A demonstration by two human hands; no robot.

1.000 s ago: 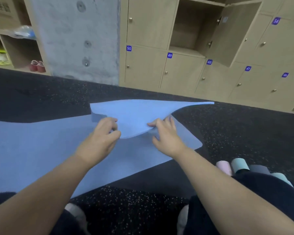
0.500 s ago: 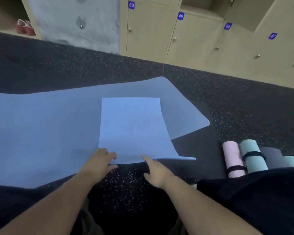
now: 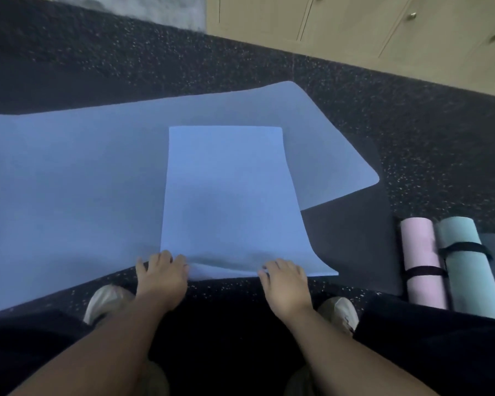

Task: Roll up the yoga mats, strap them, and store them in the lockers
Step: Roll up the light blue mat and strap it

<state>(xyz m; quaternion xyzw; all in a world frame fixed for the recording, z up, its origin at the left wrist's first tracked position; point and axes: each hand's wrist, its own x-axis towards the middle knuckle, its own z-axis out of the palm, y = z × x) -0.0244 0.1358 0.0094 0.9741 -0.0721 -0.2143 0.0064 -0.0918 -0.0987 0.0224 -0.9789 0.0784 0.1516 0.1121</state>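
Both hands at lower centre: left hand [image 3: 161, 277] & right hand [image 3: 286, 284] pressing w/ loosely spread fingers on near edge of folded blue mat [image 3: 229, 195].

You are facing open speckled floor [image 3: 183, 61] beyond the blue mat [image 3: 69, 181], running clear to the lockers [image 3: 355, 21]. To your right, the rolled pink mat [image 3: 420, 258] and teal mat [image 3: 466, 270] are lying side by side, blocking that side beside the dark mat [image 3: 352, 241]. Your shoes [image 3: 106, 301] are crowding the floor just behind both hands.
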